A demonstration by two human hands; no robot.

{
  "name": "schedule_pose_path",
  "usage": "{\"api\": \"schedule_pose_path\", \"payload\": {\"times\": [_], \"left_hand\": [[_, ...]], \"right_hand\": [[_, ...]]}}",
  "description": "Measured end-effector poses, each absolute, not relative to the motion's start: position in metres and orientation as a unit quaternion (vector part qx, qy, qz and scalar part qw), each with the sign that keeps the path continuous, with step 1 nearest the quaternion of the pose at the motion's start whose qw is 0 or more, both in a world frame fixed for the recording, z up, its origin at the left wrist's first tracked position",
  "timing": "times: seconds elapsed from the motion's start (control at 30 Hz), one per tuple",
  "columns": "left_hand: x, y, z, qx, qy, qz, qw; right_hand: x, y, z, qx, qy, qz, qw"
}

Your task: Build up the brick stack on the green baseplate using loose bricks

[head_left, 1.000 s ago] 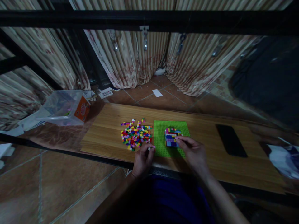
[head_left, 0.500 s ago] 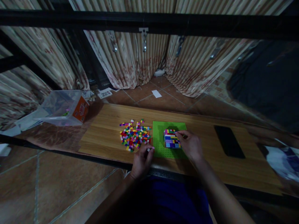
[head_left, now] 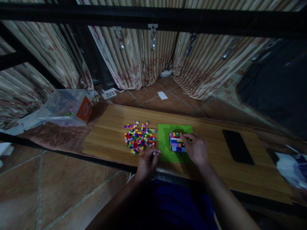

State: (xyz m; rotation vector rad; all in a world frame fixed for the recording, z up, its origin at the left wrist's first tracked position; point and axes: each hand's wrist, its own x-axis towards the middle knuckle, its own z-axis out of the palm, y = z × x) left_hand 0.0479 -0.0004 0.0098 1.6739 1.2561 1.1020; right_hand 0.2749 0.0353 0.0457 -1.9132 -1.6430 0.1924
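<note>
A block of many-coloured toy bricks (head_left: 177,145) stands on a green studded baseplate (head_left: 164,140). My right hand (head_left: 196,147) reaches over its right side, thumb and fingertips pinched at the upper edge; a brick may be between them, but the fingers hide it. Beside the baseplate's lower left corner, my left hand (head_left: 147,163) is closed around small toy bricks (head_left: 154,153), one whitish and one pinkish, showing at the fingertips. Just beyond that hand, a loose pile of small coloured bricks (head_left: 139,139) is spread on the wooden board.
The wooden board (head_left: 103,134) carries a flat black phone-like slab (head_left: 237,147) at the right. A clear plastic box (head_left: 62,107) with an orange label lies at the far left. Striped curtains (head_left: 153,64) hang behind, and a white bag-like bundle (head_left: 290,167) lies far right.
The whole view has shifted slightly, so everything appears a little further right. Both hands keep nearly the same places relative to the bricks and baseplate.
</note>
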Motion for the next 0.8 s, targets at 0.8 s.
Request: {"api": "schedule_pose_path", "payload": {"times": [0.8], "left_hand": [[0.049,0.0,0.011,0.652,0.486,0.439,0.381]], "right_hand": [[0.289,0.052,0.049,-0.74,-0.465,0.298,0.385]]}}
